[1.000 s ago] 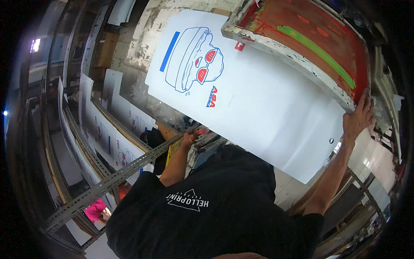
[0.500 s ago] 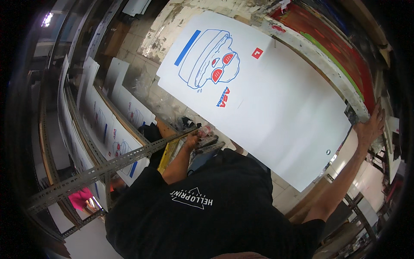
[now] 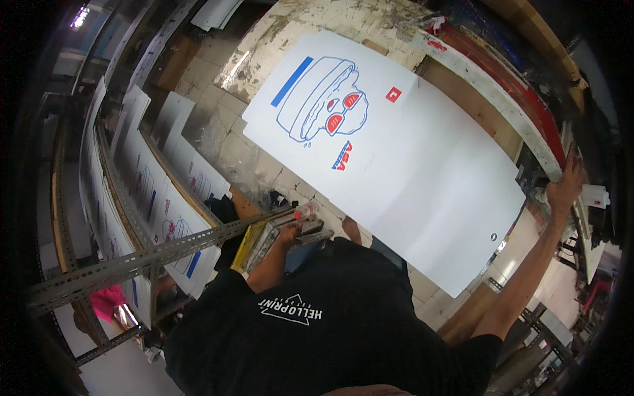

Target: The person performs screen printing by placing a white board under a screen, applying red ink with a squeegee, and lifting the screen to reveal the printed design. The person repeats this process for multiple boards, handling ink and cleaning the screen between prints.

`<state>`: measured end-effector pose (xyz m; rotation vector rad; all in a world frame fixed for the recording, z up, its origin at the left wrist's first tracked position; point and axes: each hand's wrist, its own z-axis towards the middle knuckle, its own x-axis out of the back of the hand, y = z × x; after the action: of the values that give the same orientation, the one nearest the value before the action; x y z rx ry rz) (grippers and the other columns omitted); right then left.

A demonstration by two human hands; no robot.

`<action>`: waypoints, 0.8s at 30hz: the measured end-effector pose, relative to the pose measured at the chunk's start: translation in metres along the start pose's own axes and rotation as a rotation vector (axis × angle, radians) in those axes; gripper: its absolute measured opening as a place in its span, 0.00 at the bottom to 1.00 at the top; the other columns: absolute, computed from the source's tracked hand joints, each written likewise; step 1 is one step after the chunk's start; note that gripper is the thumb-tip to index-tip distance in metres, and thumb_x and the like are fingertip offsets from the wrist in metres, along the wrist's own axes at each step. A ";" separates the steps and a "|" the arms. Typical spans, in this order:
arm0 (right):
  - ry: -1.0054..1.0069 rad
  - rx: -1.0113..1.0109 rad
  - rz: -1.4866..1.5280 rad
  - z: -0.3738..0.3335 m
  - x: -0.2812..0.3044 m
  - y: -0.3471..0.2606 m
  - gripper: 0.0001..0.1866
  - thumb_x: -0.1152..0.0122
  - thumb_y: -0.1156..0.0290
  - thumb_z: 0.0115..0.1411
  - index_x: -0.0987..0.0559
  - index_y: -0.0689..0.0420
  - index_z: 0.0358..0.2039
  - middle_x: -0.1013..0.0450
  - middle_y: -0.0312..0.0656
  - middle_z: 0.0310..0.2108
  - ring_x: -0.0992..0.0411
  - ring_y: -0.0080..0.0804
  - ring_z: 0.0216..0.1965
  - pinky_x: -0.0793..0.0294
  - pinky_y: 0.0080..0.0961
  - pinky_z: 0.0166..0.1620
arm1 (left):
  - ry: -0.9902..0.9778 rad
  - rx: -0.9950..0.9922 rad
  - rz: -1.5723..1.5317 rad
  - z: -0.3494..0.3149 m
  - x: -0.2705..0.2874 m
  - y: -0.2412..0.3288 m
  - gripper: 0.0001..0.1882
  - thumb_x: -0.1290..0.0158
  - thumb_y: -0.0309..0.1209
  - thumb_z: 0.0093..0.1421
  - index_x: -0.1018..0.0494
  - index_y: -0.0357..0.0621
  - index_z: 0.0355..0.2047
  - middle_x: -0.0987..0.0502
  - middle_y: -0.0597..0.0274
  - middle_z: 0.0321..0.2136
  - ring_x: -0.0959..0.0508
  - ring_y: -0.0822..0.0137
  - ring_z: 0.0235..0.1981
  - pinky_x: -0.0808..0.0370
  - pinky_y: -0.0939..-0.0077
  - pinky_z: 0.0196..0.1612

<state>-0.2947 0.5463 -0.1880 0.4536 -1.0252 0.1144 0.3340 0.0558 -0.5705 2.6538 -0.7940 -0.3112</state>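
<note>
On the surface (image 3: 264, 56), beside the person's body, lies the white sheet (image 3: 422, 178), drawing (image 3: 323, 99) face up, lying to the left of the frame (image 3: 477, 72). The frame stands along the sheet's far edge, with a gap visible beneath its pale bar.

Hands: the right hand (image 3: 564, 188) is closed about the frame's near corner, fingers bent over its end. The left hand (image 3: 287, 234) hangs low, fingers loosely curled, well apart from the sheet and near a bottle (image 3: 306, 211); whether it holds anything cannot be told.

Step in hand, as judged: support of the frame clear of a printed sheet. Blue and red both show on the sheet, so the print appears complete. To the left, similar sheets (image 3: 129, 135) stand in a rack (image 3: 191, 243).

Next move, as judged: it calls for a steady frame and a free hand at the sheet's edge, keeping fingers off the ink, which may be wet.
</note>
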 end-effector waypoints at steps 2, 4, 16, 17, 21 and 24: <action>0.020 0.003 0.032 0.006 0.002 -0.007 0.51 0.45 0.78 0.33 0.46 0.46 0.64 0.41 0.48 0.59 0.46 0.51 0.62 0.45 0.56 0.59 | 0.034 -0.050 0.094 0.002 0.001 -0.011 0.22 0.40 0.44 0.54 0.27 0.40 0.41 0.23 0.58 0.29 0.22 0.61 0.35 0.25 0.58 0.38; -0.014 -0.003 0.053 0.012 0.004 -0.003 0.48 0.49 0.80 0.37 0.45 0.48 0.64 0.43 0.48 0.60 0.49 0.48 0.64 0.45 0.54 0.59 | 0.124 -0.087 0.316 -0.004 -0.013 -0.014 0.26 0.39 0.46 0.53 0.28 0.38 0.43 0.23 0.56 0.32 0.22 0.59 0.37 0.25 0.56 0.40; 0.028 0.007 0.060 0.026 0.017 0.013 0.49 0.47 0.78 0.34 0.44 0.46 0.64 0.44 0.46 0.61 0.49 0.48 0.64 0.43 0.54 0.58 | 0.172 -0.065 0.307 -0.015 -0.034 -0.006 0.29 0.38 0.47 0.51 0.29 0.40 0.47 0.25 0.52 0.41 0.25 0.55 0.42 0.28 0.53 0.45; 0.039 0.027 0.104 0.026 0.013 0.017 0.49 0.47 0.78 0.34 0.45 0.46 0.64 0.44 0.48 0.61 0.49 0.49 0.64 0.43 0.54 0.58 | 0.160 -0.078 0.299 -0.010 -0.031 -0.010 0.29 0.38 0.47 0.52 0.29 0.41 0.47 0.25 0.53 0.40 0.25 0.56 0.42 0.28 0.53 0.44; 0.039 0.067 0.151 0.030 0.004 0.015 0.48 0.46 0.76 0.37 0.46 0.46 0.64 0.42 0.52 0.59 0.48 0.51 0.63 0.41 0.51 0.58 | 0.141 -0.087 0.264 0.016 -0.003 -0.038 0.26 0.39 0.44 0.52 0.29 0.42 0.47 0.25 0.54 0.40 0.24 0.58 0.39 0.27 0.57 0.40; 0.038 0.048 0.132 0.031 0.004 0.016 0.49 0.47 0.77 0.37 0.46 0.46 0.64 0.42 0.55 0.59 0.47 0.52 0.62 0.41 0.52 0.57 | 0.061 -0.106 0.214 0.025 0.008 -0.048 0.26 0.38 0.43 0.52 0.29 0.40 0.46 0.25 0.54 0.39 0.24 0.59 0.38 0.26 0.60 0.36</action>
<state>-0.3218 0.5472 -0.1665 0.4256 -1.0165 0.2649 0.3569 0.0821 -0.6128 2.4413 -1.0027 -0.2088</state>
